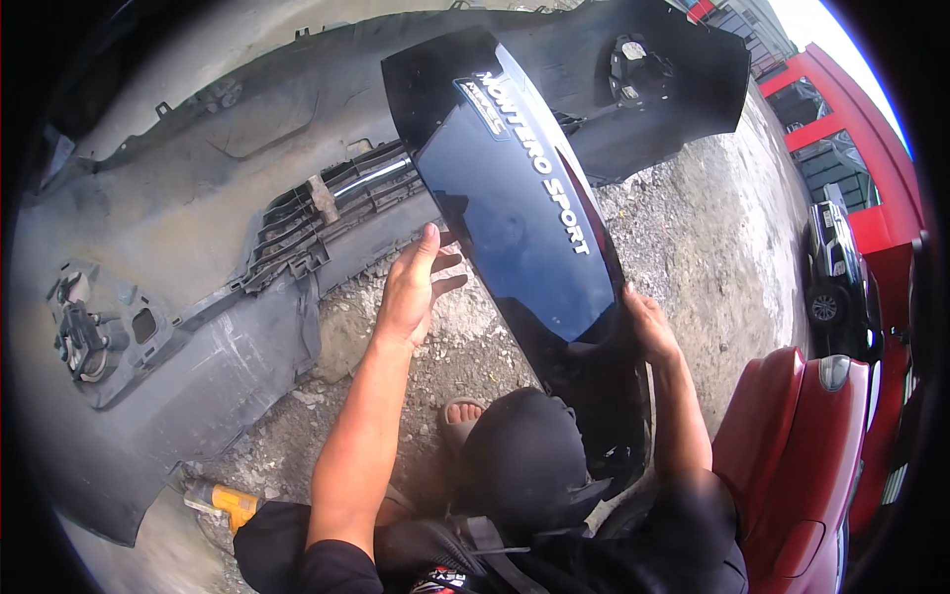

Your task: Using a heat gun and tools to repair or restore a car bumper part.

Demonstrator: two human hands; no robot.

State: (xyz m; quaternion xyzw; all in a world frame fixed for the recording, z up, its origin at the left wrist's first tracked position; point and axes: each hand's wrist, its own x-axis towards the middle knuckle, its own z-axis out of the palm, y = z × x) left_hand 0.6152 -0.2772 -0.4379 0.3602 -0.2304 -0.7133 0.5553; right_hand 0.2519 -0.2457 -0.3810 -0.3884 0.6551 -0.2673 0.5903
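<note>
A long glossy black car trim panel (515, 218) with raised white lettering slants across the middle, its near end by my knee. My right hand (648, 322) grips its right edge, the other fingers mostly hidden beneath the panel. Beside the left edge is my left hand (411, 287), thumb up and fingers spread apart. Its shaded fingertips come close to the panel's edge; whether they touch it I cannot tell. Behind and to the left lies a large dark car bumper (198, 356), inner side up, with a slatted grille (327, 213) in its middle.
A yellow power tool (230, 503) lies on the ground at lower left, near the bumper's end. My sandalled foot (462, 411) rests on rough gravel (683, 228). A red car (792, 455) stands close on my right; a dark vehicle (836, 267) is parked beyond it.
</note>
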